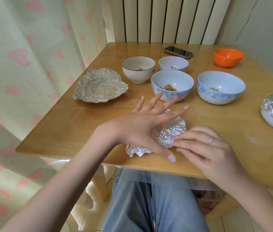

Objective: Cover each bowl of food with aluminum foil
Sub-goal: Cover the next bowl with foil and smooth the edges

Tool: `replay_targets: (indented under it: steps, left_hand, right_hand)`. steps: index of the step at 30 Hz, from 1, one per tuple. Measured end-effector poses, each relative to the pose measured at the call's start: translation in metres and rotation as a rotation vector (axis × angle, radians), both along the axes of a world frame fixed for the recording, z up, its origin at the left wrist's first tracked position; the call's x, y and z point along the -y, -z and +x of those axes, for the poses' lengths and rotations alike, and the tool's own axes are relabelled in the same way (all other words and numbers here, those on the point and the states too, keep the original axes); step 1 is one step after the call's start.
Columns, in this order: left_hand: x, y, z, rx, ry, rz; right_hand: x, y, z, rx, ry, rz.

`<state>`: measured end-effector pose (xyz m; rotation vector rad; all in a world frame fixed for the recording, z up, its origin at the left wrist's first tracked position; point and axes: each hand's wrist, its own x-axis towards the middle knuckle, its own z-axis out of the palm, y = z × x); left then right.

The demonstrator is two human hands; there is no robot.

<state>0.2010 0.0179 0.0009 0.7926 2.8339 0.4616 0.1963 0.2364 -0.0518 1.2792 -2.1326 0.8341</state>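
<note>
Near the front edge of the wooden surface (216, 118), a crumpled silver aluminium foil sheet (171, 133) is lying under both hands. The left hand (142, 126) is hovering or pressing flat over it, fingers spread straight; the right hand (204, 148) is touching its near edge with nearly straight fingertips. The foil is probably light, thin and easily torn, so it is best lifted by its edges and moulded over the floral-rimmed white bowl (172, 85) holding food.
</note>
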Motion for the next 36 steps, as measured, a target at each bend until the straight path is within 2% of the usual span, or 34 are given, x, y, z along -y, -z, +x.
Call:
replay_targets:
  steps: [3,10,16,25,27,29,31,33,36]
  left_hand:
    - [-0.003,0.007,-0.007,0.036,-0.008,-0.108]
    - [-0.005,0.012,-0.006,0.012,-0.038,-0.168]
    - [-0.004,0.012,-0.006,-0.003,-0.035,-0.181]
    - [-0.008,0.014,-0.005,-0.063,-0.066,-0.189]
    - [-0.008,0.014,-0.005,-0.061,-0.074,-0.185]
    - [-0.009,0.014,-0.004,-0.054,-0.083,-0.180]
    - [-0.009,0.015,-0.004,-0.062,-0.082,-0.185]
    - [-0.009,0.015,-0.005,-0.059,-0.086,-0.193]
    - [-0.010,0.016,-0.004,-0.068,-0.087,-0.191]
  right_hand:
    - [0.003,0.001,0.001,-0.041,0.010,-0.033]
    - [0.000,0.003,0.000,-0.198,0.020,0.032]
    - [-0.004,0.002,-0.001,-0.150,-0.040,0.054]
    - [-0.021,-0.006,0.008,-0.250,0.049,0.267]
    - [-0.024,-0.006,0.011,-0.142,0.043,0.221]
    - [-0.021,-0.010,0.014,0.150,0.100,-0.034]
    - [-0.009,-0.020,0.011,0.378,0.287,-0.290]
    - [0.009,-0.024,0.005,0.479,0.475,-0.261]
    - [0.032,-0.025,0.005,0.475,0.578,-0.134]
